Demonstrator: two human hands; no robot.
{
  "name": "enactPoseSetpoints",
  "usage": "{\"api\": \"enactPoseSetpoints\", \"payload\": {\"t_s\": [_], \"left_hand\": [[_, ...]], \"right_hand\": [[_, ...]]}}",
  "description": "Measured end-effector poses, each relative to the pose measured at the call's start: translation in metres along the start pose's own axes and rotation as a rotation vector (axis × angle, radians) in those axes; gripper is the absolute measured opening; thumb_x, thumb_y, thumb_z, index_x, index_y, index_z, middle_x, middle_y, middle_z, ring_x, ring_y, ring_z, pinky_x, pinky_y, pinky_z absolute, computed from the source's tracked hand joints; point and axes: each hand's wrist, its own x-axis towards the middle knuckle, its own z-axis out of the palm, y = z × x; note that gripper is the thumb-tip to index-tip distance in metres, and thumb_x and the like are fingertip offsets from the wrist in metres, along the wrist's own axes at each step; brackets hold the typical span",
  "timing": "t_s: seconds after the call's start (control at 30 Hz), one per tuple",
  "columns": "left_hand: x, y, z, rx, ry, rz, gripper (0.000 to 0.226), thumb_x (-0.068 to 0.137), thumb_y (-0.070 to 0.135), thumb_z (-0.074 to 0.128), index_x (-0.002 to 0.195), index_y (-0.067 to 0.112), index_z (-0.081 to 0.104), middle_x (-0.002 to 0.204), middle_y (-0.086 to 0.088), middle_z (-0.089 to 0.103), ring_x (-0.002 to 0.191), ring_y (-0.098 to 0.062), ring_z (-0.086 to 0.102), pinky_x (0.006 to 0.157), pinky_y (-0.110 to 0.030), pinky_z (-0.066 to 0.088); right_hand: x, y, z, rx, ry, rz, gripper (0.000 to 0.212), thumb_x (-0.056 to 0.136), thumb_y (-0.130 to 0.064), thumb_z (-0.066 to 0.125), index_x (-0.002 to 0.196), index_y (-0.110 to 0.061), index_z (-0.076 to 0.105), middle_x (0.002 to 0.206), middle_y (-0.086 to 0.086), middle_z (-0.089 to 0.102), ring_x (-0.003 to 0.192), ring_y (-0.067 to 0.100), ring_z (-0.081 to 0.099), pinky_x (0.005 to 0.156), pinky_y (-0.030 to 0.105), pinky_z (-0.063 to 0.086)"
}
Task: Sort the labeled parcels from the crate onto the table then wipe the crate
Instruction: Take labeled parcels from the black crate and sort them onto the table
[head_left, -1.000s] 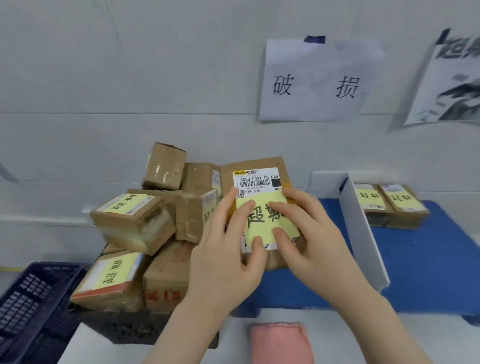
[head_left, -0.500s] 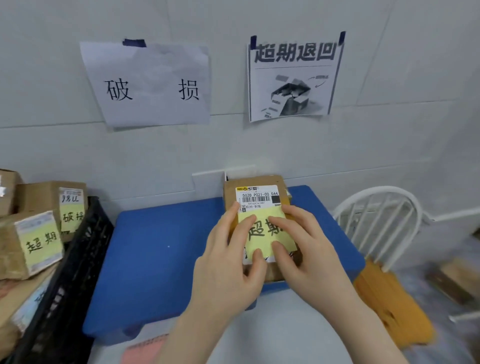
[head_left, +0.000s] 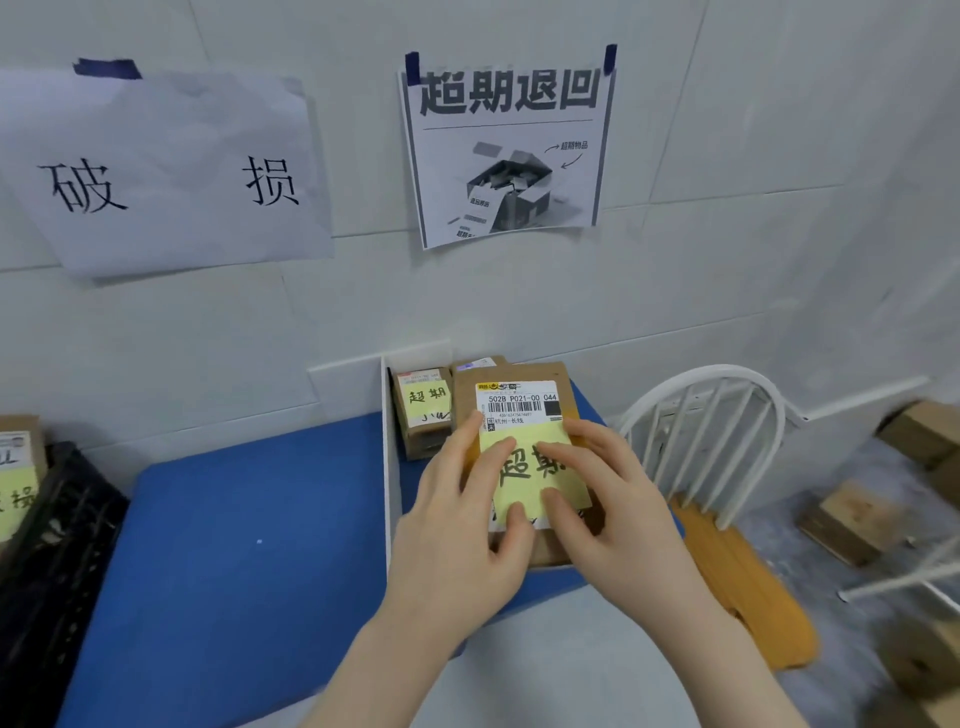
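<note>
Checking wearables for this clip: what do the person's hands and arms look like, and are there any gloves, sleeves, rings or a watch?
Both the left hand and the right hand are bare, with no gloves. No ring, watch or wristband shows on either. The left forearm and right forearm are uncovered down to the frame's lower edge, so no sleeve is in view. The visible nails look short and unpainted.
</note>
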Motion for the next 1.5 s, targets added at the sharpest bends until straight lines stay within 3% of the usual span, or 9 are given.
{"api": "enactPoseSetpoints", "payload": {"t_s": [0.27, 0.5, 0.63, 0.77, 1.03, 1.2, 1.33, 1.43, 1.5], "left_hand": [[0.032, 0.006, 0.041, -0.028, -0.102, 0.019, 0.054, 0.083, 0.045, 0.040, 0.137, 0.035, 0.043, 0.153, 0.022, 0.018, 0.128, -0.005, 0.036, 0.066, -0.026, 0.054], [0.065, 0.026, 0.095, -0.032, -0.122, -0.031, 0.053, 0.085, 0.043, 0.042, 0.137, 0.035, 0.043, 0.153, 0.022, 0.016, 0.128, -0.003, 0.035, 0.065, -0.021, 0.051], [0.086, 0.033, 0.129, -0.033, -0.128, -0.076, 0.053, 0.085, 0.046, 0.039, 0.137, 0.037, 0.041, 0.153, 0.025, 0.012, 0.129, -0.002, 0.034, 0.062, -0.016, 0.045], [0.107, 0.024, 0.163, -0.045, -0.137, -0.129, 0.053, 0.085, 0.048, 0.040, 0.136, 0.037, 0.040, 0.153, 0.025, 0.011, 0.130, -0.002, 0.034, 0.064, -0.023, 0.052], [0.153, -0.016, 0.224, -0.076, -0.171, -0.226, 0.049, 0.088, 0.036, 0.052, 0.136, 0.028, 0.044, 0.154, 0.015, 0.017, 0.135, -0.008, 0.032, 0.077, -0.031, 0.053], [0.176, -0.037, 0.248, -0.063, -0.174, -0.293, 0.050, 0.088, 0.033, 0.052, 0.137, 0.027, 0.044, 0.155, 0.013, 0.016, 0.138, -0.008, 0.027, 0.081, -0.032, 0.053], [0.188, -0.051, 0.260, 0.015, -0.201, -0.312, 0.053, 0.089, 0.033, 0.051, 0.140, 0.024, 0.042, 0.156, 0.009, 0.015, 0.139, -0.014, 0.026, 0.083, -0.033, 0.054], [0.196, -0.063, 0.266, 0.088, -0.272, -0.344, 0.052, 0.091, 0.031, 0.048, 0.142, 0.023, 0.038, 0.157, 0.005, 0.013, 0.138, -0.018, 0.026, 0.082, -0.034, 0.053], [0.199, -0.069, 0.270, 0.127, -0.316, -0.353, 0.050, 0.093, 0.030, 0.046, 0.142, 0.022, 0.037, 0.157, 0.003, 0.014, 0.138, -0.020, 0.025, 0.082, -0.034, 0.053]], "right_hand": [[0.008, 0.046, -0.012, -0.029, 0.011, 0.079, 0.034, 0.090, -0.024, 0.062, 0.124, -0.028, 0.059, 0.136, -0.020, 0.037, 0.123, -0.010, 0.038, 0.081, 0.004, 0.044], [0.031, 0.107, -0.039, -0.033, -0.047, 0.095, 0.034, 0.091, -0.028, 0.060, 0.124, -0.031, 0.058, 0.137, -0.022, 0.035, 0.126, -0.005, 0.038, 0.082, 0.015, 0.052], [0.050, 0.145, -0.050, -0.044, -0.078, 0.080, 0.033, 0.091, -0.030, 0.058, 0.123, -0.034, 0.057, 0.136, -0.025, 0.035, 0.125, -0.010, 0.036, 0.082, 0.009, 0.049], [0.071, 0.184, -0.048, -0.041, -0.121, 0.065, 0.033, 0.090, -0.033, 0.056, 0.123, -0.036, 0.056, 0.134, -0.028, 0.034, 0.123, -0.013, 0.037, 0.082, 0.003, 0.044], [0.122, 0.257, -0.015, -0.070, -0.209, 0.079, 0.033, 0.088, -0.019, 0.063, 0.121, -0.019, 0.062, 0.136, -0.007, 0.043, 0.118, -0.021, 0.031, 0.090, -0.006, 0.025], [0.149, 0.285, 0.010, -0.033, -0.248, 0.104, 0.035, 0.088, -0.015, 0.063, 0.123, -0.016, 0.062, 0.138, -0.004, 0.041, 0.119, -0.001, 0.041, 0.090, 0.000, 0.032], [0.162, 0.301, 0.028, -0.029, -0.263, 0.112, 0.036, 0.087, -0.014, 0.062, 0.123, -0.020, 0.060, 0.139, -0.009, 0.040, 0.116, -0.006, 0.039, 0.084, -0.003, 0.033], [0.169, 0.310, 0.042, -0.031, -0.285, 0.107, 0.037, 0.086, -0.010, 0.063, 0.123, -0.017, 0.061, 0.138, -0.005, 0.040, 0.119, -0.001, 0.040, 0.090, -0.004, 0.027], [0.171, 0.314, 0.052, -0.047, -0.306, 0.106, 0.037, 0.087, -0.009, 0.062, 0.124, -0.014, 0.060, 0.139, 0.000, 0.040, 0.125, 0.009, 0.042, 0.100, 0.008, 0.032]]}}
